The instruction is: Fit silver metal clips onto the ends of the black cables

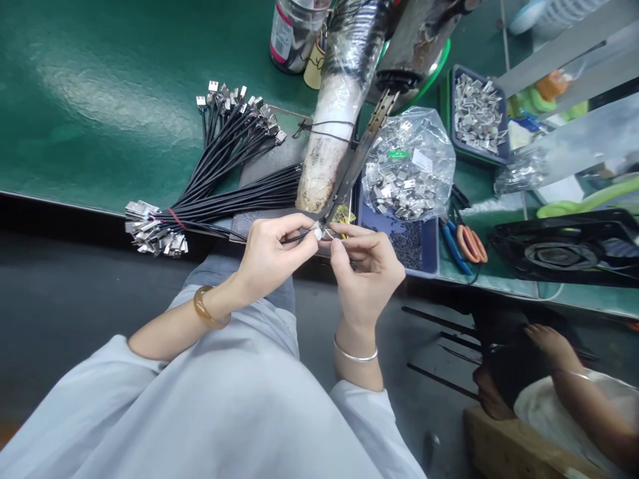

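In the head view, the left hand (277,256) was clamped at the thumb and forefinger on a black cable (295,237), just below the middle of the frame. At the cable's tip sat a small pale piece (318,232). The right hand (372,269) met it from the other side, thumb and forefinger nearly together; whether they gripped the piece or only touched it could not be made out.

Left of the hands, on the table (100,86), a red tie (176,218) gathered a bundle of black cables (200,176), with metal ends (154,229) clustered past the table's edge. The bundle split in two. The upper fan finished in metal connectors (234,100) at the upper left of centre, so those cables looked fitted at both ends. The lower group ran toward a plastic-wrapped tube (324,133), and its far ends were largely hidden, so their state could not be judged.

The cable in hand seemed partway through: its tip was being worked, with no finished connector clearly visible there. Right of centre, a clear bag (409,179) of loose metal connectors lay over a blue tray (429,249), and a dark bin (452,110) at the upper right held more, suggesting plenty of unused parts; how many cables remained was unclear.
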`<move>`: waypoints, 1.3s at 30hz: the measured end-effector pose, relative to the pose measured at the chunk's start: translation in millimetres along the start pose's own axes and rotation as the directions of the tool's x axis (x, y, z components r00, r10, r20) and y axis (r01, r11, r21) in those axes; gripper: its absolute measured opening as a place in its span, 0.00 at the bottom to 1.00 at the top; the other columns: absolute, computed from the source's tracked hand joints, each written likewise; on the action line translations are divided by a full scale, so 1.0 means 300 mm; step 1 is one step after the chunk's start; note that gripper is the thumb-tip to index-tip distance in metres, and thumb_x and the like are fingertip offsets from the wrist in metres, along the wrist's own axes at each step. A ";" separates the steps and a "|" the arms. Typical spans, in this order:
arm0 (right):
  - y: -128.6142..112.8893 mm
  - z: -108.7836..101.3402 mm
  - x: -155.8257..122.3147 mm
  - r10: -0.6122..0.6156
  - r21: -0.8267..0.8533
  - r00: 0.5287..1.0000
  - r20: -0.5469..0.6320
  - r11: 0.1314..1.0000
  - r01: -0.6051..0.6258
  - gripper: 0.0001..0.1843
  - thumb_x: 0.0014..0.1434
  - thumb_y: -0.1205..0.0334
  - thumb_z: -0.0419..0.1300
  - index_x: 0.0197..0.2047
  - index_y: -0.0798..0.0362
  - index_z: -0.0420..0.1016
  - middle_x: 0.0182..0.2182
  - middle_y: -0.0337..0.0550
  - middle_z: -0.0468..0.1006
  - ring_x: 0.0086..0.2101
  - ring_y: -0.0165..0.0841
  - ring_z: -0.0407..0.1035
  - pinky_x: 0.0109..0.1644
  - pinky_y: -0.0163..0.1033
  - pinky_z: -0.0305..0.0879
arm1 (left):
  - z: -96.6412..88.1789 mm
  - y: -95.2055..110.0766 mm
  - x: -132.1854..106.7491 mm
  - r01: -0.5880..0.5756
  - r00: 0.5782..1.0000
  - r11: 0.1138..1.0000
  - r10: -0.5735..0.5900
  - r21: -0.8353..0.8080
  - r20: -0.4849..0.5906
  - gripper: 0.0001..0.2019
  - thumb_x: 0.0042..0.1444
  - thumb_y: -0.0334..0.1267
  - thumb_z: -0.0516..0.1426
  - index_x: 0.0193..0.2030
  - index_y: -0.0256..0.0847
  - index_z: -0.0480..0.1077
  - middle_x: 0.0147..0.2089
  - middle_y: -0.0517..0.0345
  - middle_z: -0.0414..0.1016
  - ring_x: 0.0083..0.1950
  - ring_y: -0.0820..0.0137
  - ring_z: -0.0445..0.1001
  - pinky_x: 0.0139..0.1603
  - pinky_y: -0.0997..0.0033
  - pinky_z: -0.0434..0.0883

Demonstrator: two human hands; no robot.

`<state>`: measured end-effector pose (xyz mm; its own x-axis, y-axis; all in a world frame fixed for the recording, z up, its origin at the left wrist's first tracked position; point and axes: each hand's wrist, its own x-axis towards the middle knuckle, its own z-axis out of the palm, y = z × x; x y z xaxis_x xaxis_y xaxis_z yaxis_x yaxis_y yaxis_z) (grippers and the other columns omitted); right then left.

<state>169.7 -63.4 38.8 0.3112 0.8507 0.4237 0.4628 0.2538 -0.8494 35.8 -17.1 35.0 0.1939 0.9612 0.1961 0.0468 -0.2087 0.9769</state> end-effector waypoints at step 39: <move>0.198 -0.291 0.261 0.022 -0.737 1.000 0.020 0.676 0.000 0.10 0.53 0.59 0.61 0.26 0.45 0.63 0.26 0.42 0.77 0.29 0.40 0.73 0.42 0.49 0.71 | -0.143 -0.067 0.104 -0.310 0.939 0.611 0.317 0.729 0.133 0.10 0.63 0.33 0.57 0.46 0.36 0.79 0.47 0.44 0.78 0.51 0.55 0.73 0.52 0.54 0.70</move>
<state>293.9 -22.0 48.8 0.3049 0.8649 0.3987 0.9244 -0.1680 -0.3425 -1.2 25.0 25.1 0.3273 0.8122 0.4829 0.6825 -0.5566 0.4737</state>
